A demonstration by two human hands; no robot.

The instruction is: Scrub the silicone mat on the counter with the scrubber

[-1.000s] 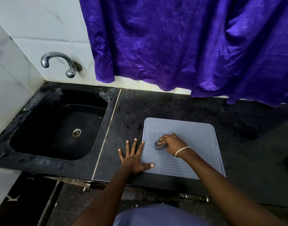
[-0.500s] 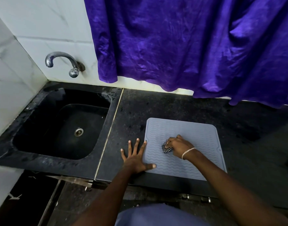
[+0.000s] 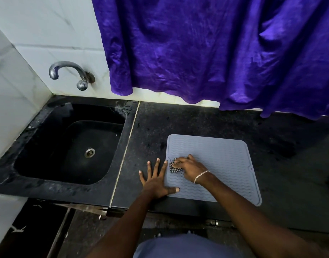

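A grey silicone mat (image 3: 225,161) with a wavy ribbed surface lies flat on the black stone counter (image 3: 197,120), near its front edge. My right hand (image 3: 189,167) grips a small black-and-white checked scrubber (image 3: 173,168) and presses it on the mat's left part. Most of the scrubber is hidden under my fingers. My left hand (image 3: 157,178) lies flat with fingers spread across the mat's left edge, thumb on the mat, the other fingers on the counter.
A black sink (image 3: 67,146) with a metal drain is set into the counter at the left, under a chrome wall tap (image 3: 70,73). A purple curtain (image 3: 215,49) hangs over the counter's back edge. White tiled walls stand at the left and back.
My right hand has slid the scrubber left across the mat, close to my left hand's fingers. My left hand stays pressed in the same spot.
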